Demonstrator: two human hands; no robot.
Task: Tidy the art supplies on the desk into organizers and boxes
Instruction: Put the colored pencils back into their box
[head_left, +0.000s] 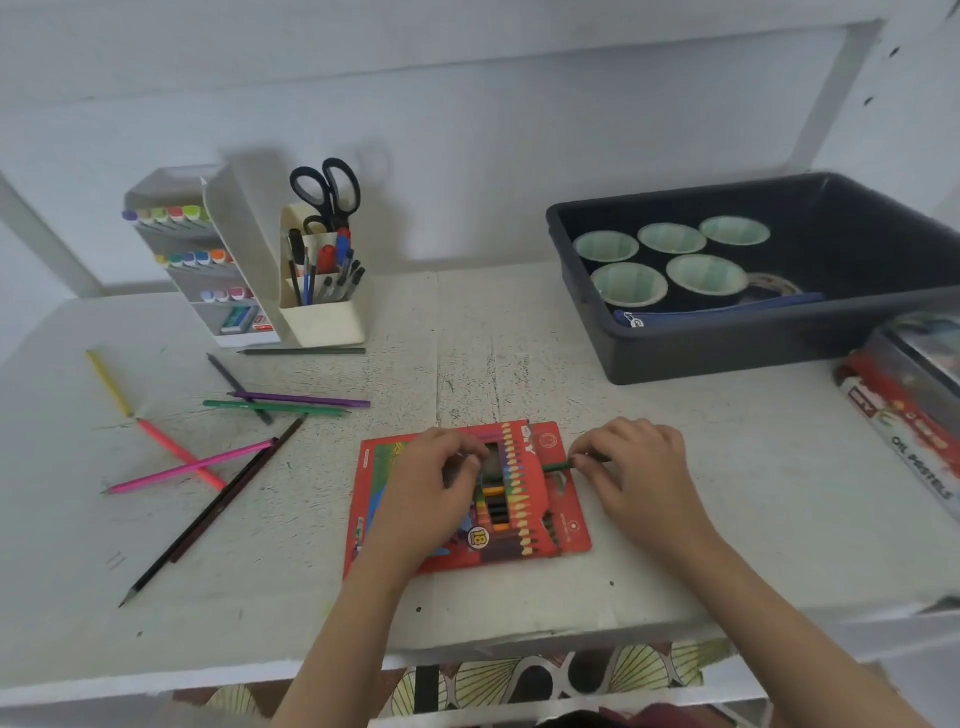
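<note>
Head view: your two hands meet over the red pencil box (550, 525) at the front middle of the white bench (519, 338).

Your right hand (641, 467) has its fingers pinched on a green pencil (557, 466) whose far end lies across the box's open window. Your left hand (441, 488) rests on the box with fingers curled at that window, and you cannot tell whether they grip anything. The bench top is scuffed and flecked with dark marks. Loose pencils (301, 399) lie crossed on its left side. Behind them, against the pale wall (467, 156), stand a marker organizer (192, 249) and a pen holder (322, 317) with black scissors (327, 189). A dark tray (753, 358) of cups (628, 283) sits at the right rear, with an oil pastels box (914, 431) at the right edge.
</note>
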